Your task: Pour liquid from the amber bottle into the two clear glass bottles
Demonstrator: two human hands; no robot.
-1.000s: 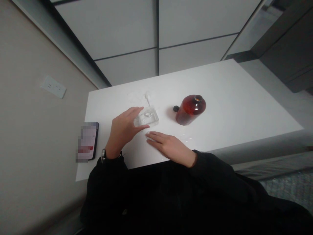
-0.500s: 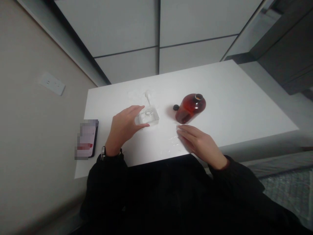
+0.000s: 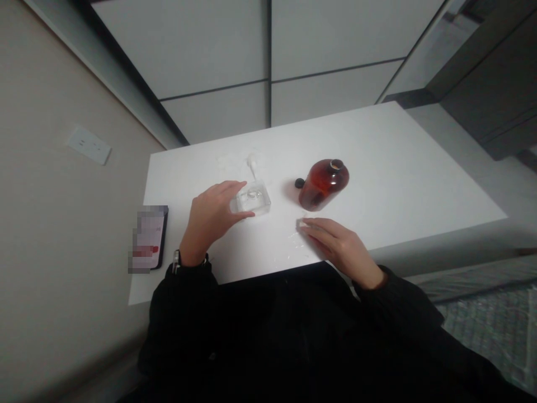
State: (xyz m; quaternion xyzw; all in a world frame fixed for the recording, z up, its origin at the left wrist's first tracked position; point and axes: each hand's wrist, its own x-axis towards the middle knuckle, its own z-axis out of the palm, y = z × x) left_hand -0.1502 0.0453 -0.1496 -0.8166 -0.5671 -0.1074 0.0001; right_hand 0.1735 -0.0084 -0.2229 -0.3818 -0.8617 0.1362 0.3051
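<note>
Right hand (image 3: 340, 246) moved toward bottle (image 3: 322, 187) — pinching white scrap (image 3: 301, 224).

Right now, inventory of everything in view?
table: 1, white, centre
bottle: 1, amber, open, on table
cap: 1, black, left of bottle
box: 1, clear, left of cap
stemmed piece: 1, white, behind box
phone: 1, dark rim, table's left
streaks: several, clear, table's front
outlet: 1, white, far left
panels: several, pale, behind table
scrap: 1, whitish, in front of bottle
wristband: 1, silvery, left wrist
left grip: 1, bare, around box
right grip: 1, bare, on scrap
sleeves: 2, black, lower frame
</note>
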